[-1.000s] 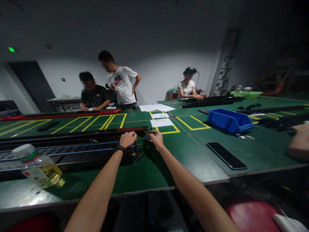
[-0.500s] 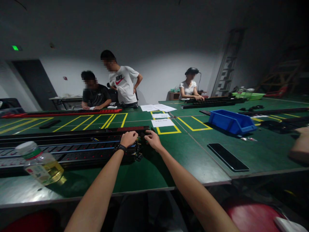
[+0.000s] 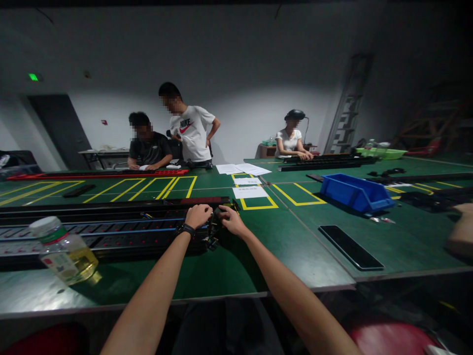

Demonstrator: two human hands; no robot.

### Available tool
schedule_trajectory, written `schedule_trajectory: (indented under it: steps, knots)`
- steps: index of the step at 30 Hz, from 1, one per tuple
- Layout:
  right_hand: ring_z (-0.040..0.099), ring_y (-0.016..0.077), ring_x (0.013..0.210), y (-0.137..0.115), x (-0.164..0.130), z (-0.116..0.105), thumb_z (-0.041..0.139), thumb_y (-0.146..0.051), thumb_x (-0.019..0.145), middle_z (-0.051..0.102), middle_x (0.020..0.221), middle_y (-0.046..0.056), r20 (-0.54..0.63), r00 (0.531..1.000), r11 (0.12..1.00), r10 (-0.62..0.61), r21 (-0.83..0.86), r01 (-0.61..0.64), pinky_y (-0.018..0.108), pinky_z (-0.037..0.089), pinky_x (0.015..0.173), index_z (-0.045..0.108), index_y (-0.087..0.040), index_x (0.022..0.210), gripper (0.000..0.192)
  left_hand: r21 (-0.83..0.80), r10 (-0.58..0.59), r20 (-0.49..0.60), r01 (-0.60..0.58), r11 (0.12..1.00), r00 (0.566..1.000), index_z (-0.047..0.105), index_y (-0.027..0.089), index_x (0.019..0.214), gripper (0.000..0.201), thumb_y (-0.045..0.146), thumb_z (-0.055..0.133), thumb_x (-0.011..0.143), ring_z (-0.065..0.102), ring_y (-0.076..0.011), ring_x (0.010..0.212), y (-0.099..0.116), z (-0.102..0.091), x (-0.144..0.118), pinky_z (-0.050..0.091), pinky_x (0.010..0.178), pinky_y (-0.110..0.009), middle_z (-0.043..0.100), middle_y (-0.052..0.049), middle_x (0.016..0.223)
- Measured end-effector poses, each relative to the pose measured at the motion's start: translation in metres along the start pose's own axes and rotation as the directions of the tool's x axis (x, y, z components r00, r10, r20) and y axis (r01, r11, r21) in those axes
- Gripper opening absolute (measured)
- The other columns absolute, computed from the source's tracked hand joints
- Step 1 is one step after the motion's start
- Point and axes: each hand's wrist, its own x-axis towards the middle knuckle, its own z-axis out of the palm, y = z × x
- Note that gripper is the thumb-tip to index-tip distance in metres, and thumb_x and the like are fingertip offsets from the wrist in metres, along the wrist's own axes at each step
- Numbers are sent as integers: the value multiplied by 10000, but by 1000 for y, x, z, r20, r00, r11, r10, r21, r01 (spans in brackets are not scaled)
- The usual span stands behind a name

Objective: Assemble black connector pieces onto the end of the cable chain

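Note:
Several long black strips [image 3: 129, 230] lie side by side at the left, with rows of dark panels, red dots and blue wires along them. My left hand [image 3: 198, 215], a black band on its wrist, is closed over the right end of the strips, its fingertips mostly hidden. Just right of it, my right hand [image 3: 232, 220] pinches a small dark end piece [image 3: 217, 213] at the strips' end; its exact kind is too dark to tell. Loose wires and small connectors [image 3: 212, 242] hang out of the nearer ends, below my hands.
A drink bottle [image 3: 66, 254] stands at the near left. To the right are a phone [image 3: 351, 247] and a blue bin [image 3: 356, 193]. Paper sheets [image 3: 249, 191] lie beyond my hands. Three people are across the green table [image 3: 295, 251]; another person's arm [image 3: 460, 229] reaches in at right.
The view has tilted up slightly, so everything sits a little lower. My right hand has shifted slightly toward the left one, and the dark end piece shows more between them.

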Motion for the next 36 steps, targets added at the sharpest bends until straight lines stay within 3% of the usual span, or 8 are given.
schedule_trajectory:
  steps: [6, 10, 14, 21, 26, 30, 33, 36]
  knots:
    - [722, 183, 913, -6, 0, -4, 540, -17, 708, 778, 970, 33, -189, 981, 991, -42, -136, 16, 317, 573, 885, 666, -192, 1258, 591, 11, -6, -9, 6, 1000, 1000, 791, 283, 888, 399, 413, 423, 973, 718, -244, 1032, 1, 0, 0, 473, 851, -300, 807, -64, 1045]
    - [714, 201, 871, -10, -2, -12, 545, -66, 753, 759, 911, 36, -334, 942, 961, -14, -265, -80, 306, 552, 873, 703, -189, 1179, 471, 21, 1, -19, -1, 1000, 1000, 798, 285, 893, 402, 407, 423, 973, 723, -250, 1022, 0, 2, 1, 477, 846, -305, 808, -65, 1051]
    - [690, 236, 912, -9, -5, -17, 585, -107, 790, 746, 929, 62, -408, 912, 900, 26, -388, -199, 317, 525, 865, 737, -202, 1110, 366, 22, 13, -26, -12, 1000, 1000, 801, 289, 891, 404, 404, 422, 970, 726, -252, 1015, -1, 3, 1, 481, 844, -306, 809, -62, 1045]
    - [672, 250, 908, -12, -10, -15, 712, -169, 779, 726, 861, 62, -396, 915, 881, 78, -403, -249, 309, 492, 794, 776, -264, 809, 119, 15, 10, -27, -9, 1000, 1000, 807, 283, 869, 395, 406, 441, 955, 726, -250, 1005, -1, 2, 0, 482, 836, -302, 813, -58, 1018]
    - [690, 270, 905, -23, -13, -16, 725, -216, 822, 732, 871, 91, -420, 902, 823, 99, -475, -312, 335, 499, 782, 806, -278, 835, 103, 1, 9, -30, -9, 1000, 1000, 820, 295, 892, 351, 379, 482, 929, 726, -249, 1018, -1, 4, 0, 488, 867, -303, 814, -46, 1044]
    - [702, 270, 905, -30, -16, -20, 667, -252, 893, 750, 926, 117, -422, 898, 709, 128, -594, -380, 346, 507, 796, 818, -266, 906, 152, 0, 6, -24, -6, 1000, 1000, 828, 294, 921, 348, 378, 490, 926, 723, -246, 1037, -2, 4, 0, 493, 888, -298, 814, -46, 1064]
    - [695, 261, 979, -33, -18, -24, 568, -229, 949, 759, 1024, 115, -337, 928, 618, 156, -700, -358, 332, 501, 826, 815, -259, 1017, 258, 9, -8, -16, 8, 1000, 1000, 829, 281, 939, 352, 382, 492, 924, 720, -242, 1047, -1, 3, 0, 493, 890, -286, 813, -51, 1072]
    - [652, 253, 1079, -33, -19, -24, 508, -206, 976, 741, 1129, 109, -199, 971, 566, 132, -789, -239, 311, 486, 866, 802, -245, 1089, 318, 12, -3, -20, 4, 1000, 1000, 828, 283, 934, 348, 377, 493, 918, 723, -247, 1037, -1, 3, 0, 495, 879, -291, 813, -48, 1063]
